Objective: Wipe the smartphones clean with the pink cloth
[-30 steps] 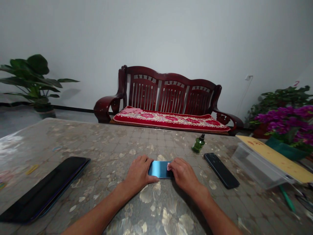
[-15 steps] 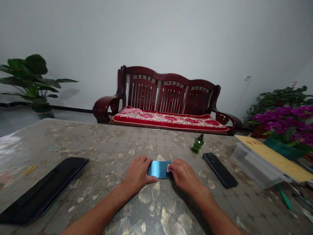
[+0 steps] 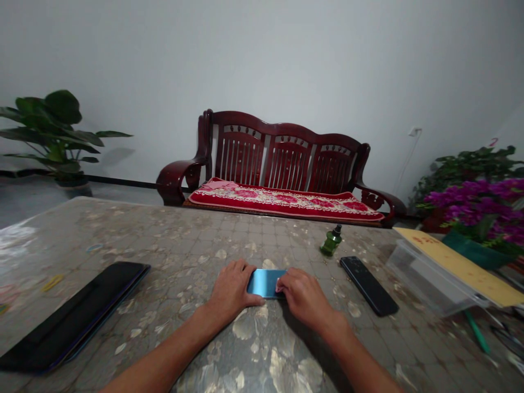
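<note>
A shiny blue phone [image 3: 264,282] lies flat on the patterned tabletop in front of me. My left hand [image 3: 234,286] grips its left end, thumb on the near edge and fingers at the far edge. Over the right end is my right hand [image 3: 301,295], its fingers closed on a small pinkish cloth [image 3: 279,285] that touches the phone's surface. Most of the cloth is hidden by the fingers, as is the phone's right end.
A green spray bottle [image 3: 331,240] and a black phone [image 3: 368,285] are to the right, near a clear plastic box [image 3: 429,278] with a yellow board [image 3: 458,265] on top. At left lies a black folding case [image 3: 77,316]. A wooden bench [image 3: 282,164] stands behind the table [image 3: 164,234].
My right hand has slid slightly left along the phone with the cloth. My left hand keeps its hold, and the phone stays in place.
</note>
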Demonstrator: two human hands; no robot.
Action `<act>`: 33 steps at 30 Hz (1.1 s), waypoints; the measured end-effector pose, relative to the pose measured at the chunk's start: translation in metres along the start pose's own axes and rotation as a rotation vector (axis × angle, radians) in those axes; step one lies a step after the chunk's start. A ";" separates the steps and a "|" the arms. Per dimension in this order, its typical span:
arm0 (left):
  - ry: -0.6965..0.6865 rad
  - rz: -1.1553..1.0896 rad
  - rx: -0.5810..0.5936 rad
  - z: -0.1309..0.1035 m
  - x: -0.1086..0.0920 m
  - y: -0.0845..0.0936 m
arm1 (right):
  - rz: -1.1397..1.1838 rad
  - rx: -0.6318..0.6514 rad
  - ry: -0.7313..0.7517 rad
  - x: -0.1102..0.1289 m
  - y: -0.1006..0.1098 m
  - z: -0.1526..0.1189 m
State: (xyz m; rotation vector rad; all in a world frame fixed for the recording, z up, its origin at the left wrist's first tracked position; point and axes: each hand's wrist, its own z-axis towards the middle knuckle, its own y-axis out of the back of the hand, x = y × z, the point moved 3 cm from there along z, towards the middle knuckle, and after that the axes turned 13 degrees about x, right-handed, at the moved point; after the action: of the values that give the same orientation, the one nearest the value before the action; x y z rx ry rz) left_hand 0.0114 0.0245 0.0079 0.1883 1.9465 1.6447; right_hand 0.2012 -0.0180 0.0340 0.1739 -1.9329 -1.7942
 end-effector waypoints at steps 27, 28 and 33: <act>-0.203 -0.068 -0.219 -0.007 0.002 0.015 | 0.181 -0.275 0.051 -0.007 -0.018 0.010; -0.152 -0.042 -0.247 -0.007 0.009 0.019 | 0.164 -0.246 0.029 -0.010 -0.018 0.010; 0.060 0.076 -0.231 -0.006 0.041 0.036 | 0.171 -0.070 -0.021 -0.017 -0.015 0.009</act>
State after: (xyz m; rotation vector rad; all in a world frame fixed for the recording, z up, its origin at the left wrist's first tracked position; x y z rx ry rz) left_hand -0.0345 0.0465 0.0279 0.1257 1.7934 1.9293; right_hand 0.2088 -0.0042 0.0150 -0.0337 -1.8369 -1.7527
